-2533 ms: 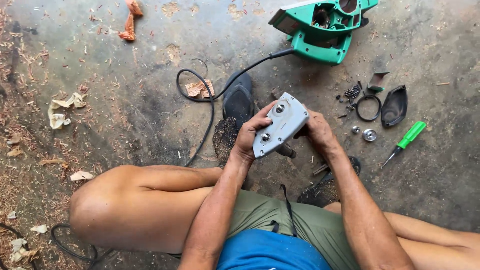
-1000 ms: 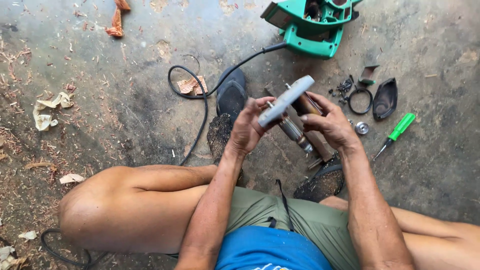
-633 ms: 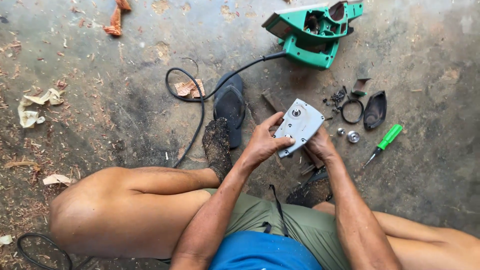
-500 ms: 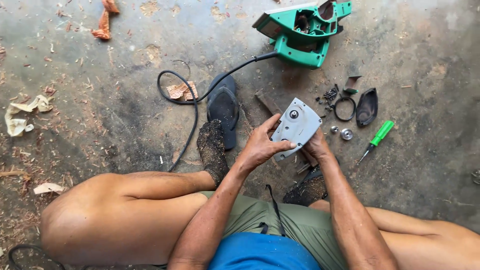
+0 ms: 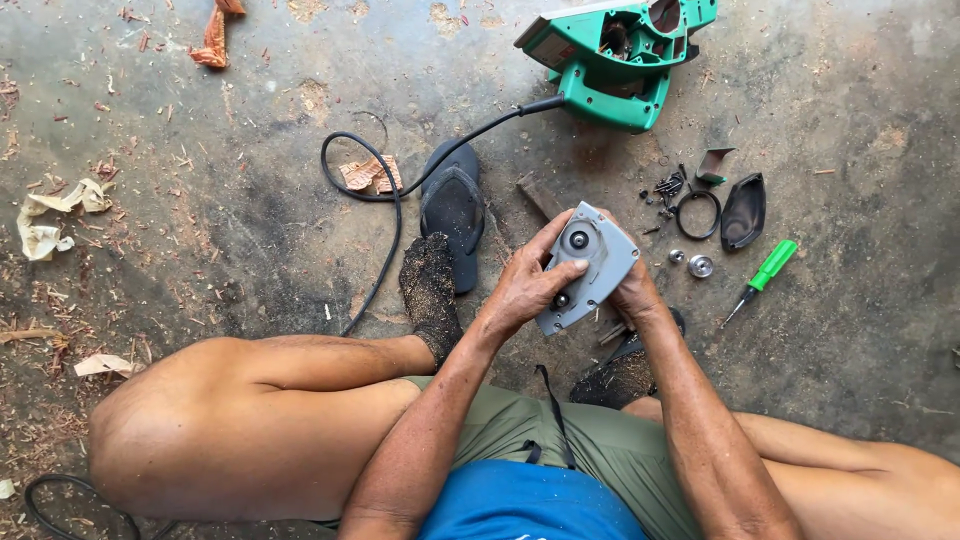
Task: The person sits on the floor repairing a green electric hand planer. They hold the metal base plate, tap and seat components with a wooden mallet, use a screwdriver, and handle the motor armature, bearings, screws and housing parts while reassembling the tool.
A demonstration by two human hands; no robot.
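Both the left hand (image 5: 522,290) and the right hand (image 5: 632,292) grip a flat grey metal cover plate (image 5: 588,266), fingers wrapped around its edges, above the concrete floor (image 5: 200,220). Beyond it lie a green-handled screwdriver (image 5: 760,280), a black rubber ring (image 5: 697,213) and, farthest, the green power-tool body (image 5: 615,55).

No packages, labels, signs or screens can be made out anywhere on the floor or on the things lying there.
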